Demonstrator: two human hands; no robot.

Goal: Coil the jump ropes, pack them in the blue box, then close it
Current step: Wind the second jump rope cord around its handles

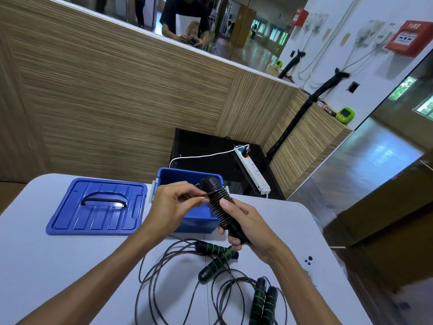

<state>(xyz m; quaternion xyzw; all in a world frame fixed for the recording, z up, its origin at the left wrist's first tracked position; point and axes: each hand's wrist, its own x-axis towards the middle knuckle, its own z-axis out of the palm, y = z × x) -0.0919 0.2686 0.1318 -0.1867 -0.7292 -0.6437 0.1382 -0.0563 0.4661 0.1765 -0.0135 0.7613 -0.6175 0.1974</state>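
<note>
Over the pale grey surface the person holds a black jump rope whose cord is wound in tight turns around its paired handles, raised just in front of the open blue plastic box. The right hand has its grip clamped around the lower end of the bundle, thumb pressed against the coils. The left hand pinches the free end of the thin black cord between thumb and fingertips, right beside the top of the winding. The blue box stands at the far edge of the surface, partly hidden behind both hands; what lies inside it I cannot tell. Its blue ribbed lid with a grey handle lies flat just to the left of it, touching or nearly so. Nearer the person, two more jump ropes lie uncoiled: one pair of black handles with green stripes crossed below the right hand, another pair side by side at the near edge, their black cords looping loosely over the surface.
</note>
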